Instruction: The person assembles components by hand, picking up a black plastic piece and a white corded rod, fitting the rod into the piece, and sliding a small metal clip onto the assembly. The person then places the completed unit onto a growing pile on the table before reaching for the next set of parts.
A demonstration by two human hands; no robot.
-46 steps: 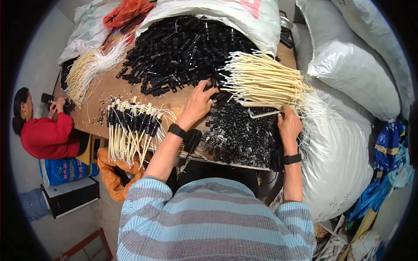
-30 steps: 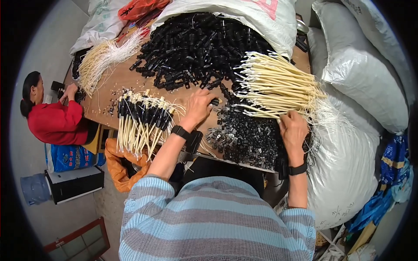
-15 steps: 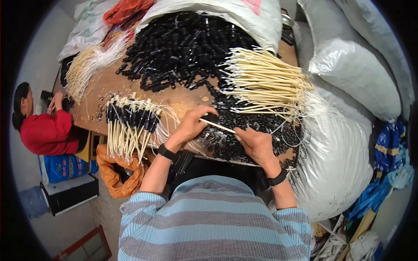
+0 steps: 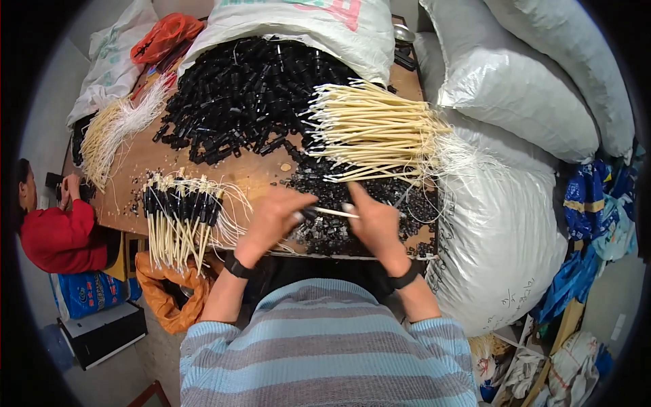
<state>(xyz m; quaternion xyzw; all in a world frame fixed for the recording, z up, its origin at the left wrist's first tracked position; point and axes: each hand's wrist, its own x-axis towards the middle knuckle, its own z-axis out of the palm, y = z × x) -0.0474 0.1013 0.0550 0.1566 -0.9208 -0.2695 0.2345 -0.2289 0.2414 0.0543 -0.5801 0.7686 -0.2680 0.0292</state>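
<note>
A thin cream-coloured tube (image 4: pixel 335 213) spans the gap between my two hands, above small black pieces (image 4: pixel 324 234) scattered along the table's front edge. My left hand (image 4: pixel 273 216) is closed at the tube's left end, where something dark shows by the fingertips, too blurred to name. At the other end, my right hand (image 4: pixel 374 218) pinches the tube with its index finger stretched forward. Beyond my right hand lies a bundle of similar cream tubes (image 4: pixel 380 132) trailing white threads. To the left of my left hand, several tubes with black fittings (image 4: pixel 182 207) lie in a row.
A large heap of black plastic fittings (image 4: pixel 251 95) spills from a white woven sack (image 4: pixel 298 24) at the back. Full white sacks (image 4: pixel 502 237) crowd the table's right side. An orange bag (image 4: pixel 173 302) hangs at the front left. At far left sits a person in red (image 4: pixel 61 234).
My hands have come closer together, and less of the tube shows between them. The dark thing now appears by my left fingertips. The whole view has shifted, moving the table contents leftward.
</note>
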